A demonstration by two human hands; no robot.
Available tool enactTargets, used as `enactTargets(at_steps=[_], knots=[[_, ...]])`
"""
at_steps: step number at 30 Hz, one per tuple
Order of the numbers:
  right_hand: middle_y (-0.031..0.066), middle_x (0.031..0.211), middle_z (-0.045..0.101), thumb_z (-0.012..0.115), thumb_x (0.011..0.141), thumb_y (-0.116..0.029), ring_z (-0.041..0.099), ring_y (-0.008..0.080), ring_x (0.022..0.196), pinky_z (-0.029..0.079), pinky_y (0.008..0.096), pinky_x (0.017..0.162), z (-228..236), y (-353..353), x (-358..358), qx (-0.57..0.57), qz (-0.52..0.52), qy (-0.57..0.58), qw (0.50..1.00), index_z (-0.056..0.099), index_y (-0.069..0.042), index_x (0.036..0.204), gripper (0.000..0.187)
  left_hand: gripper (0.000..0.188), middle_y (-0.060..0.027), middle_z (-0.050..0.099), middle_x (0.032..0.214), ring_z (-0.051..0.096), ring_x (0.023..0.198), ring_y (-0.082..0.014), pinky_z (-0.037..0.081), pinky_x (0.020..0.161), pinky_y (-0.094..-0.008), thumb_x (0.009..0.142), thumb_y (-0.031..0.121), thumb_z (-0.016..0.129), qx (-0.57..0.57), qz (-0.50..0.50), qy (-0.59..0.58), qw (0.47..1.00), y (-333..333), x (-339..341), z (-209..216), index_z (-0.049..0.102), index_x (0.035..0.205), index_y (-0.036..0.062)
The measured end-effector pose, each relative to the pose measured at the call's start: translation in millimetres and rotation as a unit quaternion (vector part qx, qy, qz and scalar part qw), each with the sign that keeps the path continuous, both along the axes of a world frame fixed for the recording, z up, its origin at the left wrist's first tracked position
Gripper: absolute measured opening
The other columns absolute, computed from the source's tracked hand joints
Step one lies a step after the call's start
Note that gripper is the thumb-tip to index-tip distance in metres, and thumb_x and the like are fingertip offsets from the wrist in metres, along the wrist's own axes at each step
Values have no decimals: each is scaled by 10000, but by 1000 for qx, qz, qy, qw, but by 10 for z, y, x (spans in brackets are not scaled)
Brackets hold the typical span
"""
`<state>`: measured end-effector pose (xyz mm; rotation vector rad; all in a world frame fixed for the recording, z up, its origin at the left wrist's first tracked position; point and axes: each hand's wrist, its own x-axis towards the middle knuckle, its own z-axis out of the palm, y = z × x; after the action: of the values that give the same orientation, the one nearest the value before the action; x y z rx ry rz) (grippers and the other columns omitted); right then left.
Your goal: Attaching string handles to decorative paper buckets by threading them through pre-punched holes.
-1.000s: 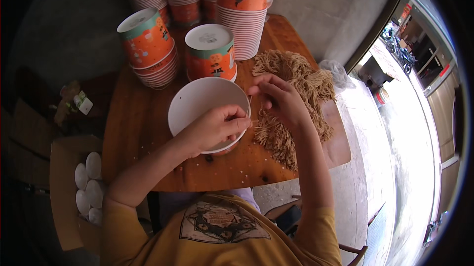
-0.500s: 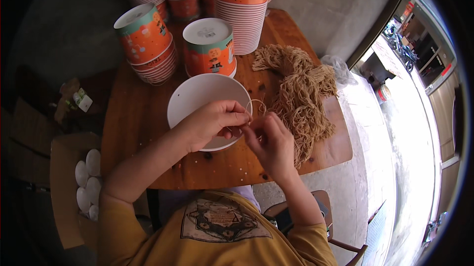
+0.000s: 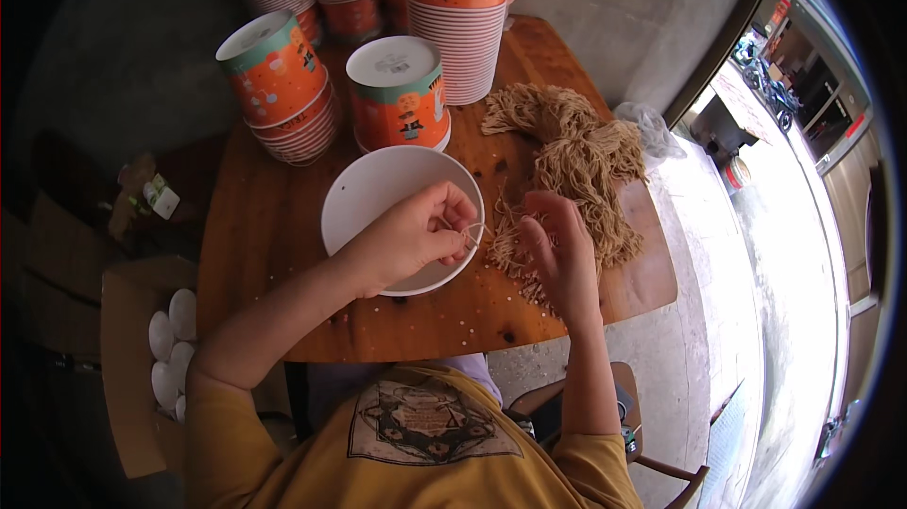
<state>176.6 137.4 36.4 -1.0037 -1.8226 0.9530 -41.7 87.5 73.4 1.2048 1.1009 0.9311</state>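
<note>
My left hand (image 3: 416, 237) is over the front right of a white round bucket (image 3: 351, 202), whose open mouth faces me and which has a small hole near its left side. A thin pale cord (image 3: 477, 231) is pinched between the thumb and fingers of that hand, a loop of it sticking out on the right. To the right, my right hand (image 3: 565, 259) is apart from the left, thumb and fingers spread with nothing visible between them. It lies over the near left edge of a big tan bundle of cords (image 3: 590, 164).
Behind the white bucket, an orange and green bucket (image 3: 397, 117) stands upside down. Nested bucket stacks (image 3: 458, 46) rise at the back, one leaning stack (image 3: 274, 75) at left. A cardboard box (image 3: 132, 367) of white round pieces sits left of the wooden table (image 3: 255, 254).
My right hand has come away from the left and moved right, to the cord bundle, its fingers opening. My left hand keeps the cord, and cord ends at the bundle's near left side have shifted.
</note>
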Motion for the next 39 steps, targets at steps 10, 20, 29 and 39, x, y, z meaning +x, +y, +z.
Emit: enactTargets(at_steps=[10, 20, 29, 39], knots=[[77, 1146, 599, 763, 787, -107, 558, 286, 1043, 475, 392, 879, 164, -30, -219, 139, 89, -59, 985, 659, -54, 896, 159, 308, -72, 597, 956, 610, 870, -113, 513, 765, -256, 888, -31, 591, 50, 14, 28, 998, 23, 10, 29, 465, 1170, -16], [109, 1198, 566, 692, 829, -65, 529, 294, 1076, 463, 410, 908, 181, -131, -184, 210, 50, -72, 974, 627, -33, 872, 84, 335, -38, 606, 887, 609, 818, -107, 512, 778, -266, 864, -51, 588, 161, 20, 95, 982, 20, 1, -101, 490, 1177, 19], [8, 629, 469, 741, 837, -128, 432, 102, 545, 404, 267, 524, 45, -202, -313, 27, 33, -10, 999, 594, -44, 942, 200, 356, -20, 592, 931, 592, 844, -82, 506, 788, -253, 879, -64, 571, 217, 26, 163, 962, -10, 56, -37, 488, 1207, 48], [42, 668, 536, 705, 849, -79, 473, 115, 550, 420, 268, 525, 45, -225, -366, 8, 21, -1, 1000, 600, -38, 910, 128, 215, -62, 484, 1042, 593, 869, -131, 515, 788, -262, 845, -67, 601, 273, 26, 264, 925, -35, 4, -78, 556, 1037, 19]])
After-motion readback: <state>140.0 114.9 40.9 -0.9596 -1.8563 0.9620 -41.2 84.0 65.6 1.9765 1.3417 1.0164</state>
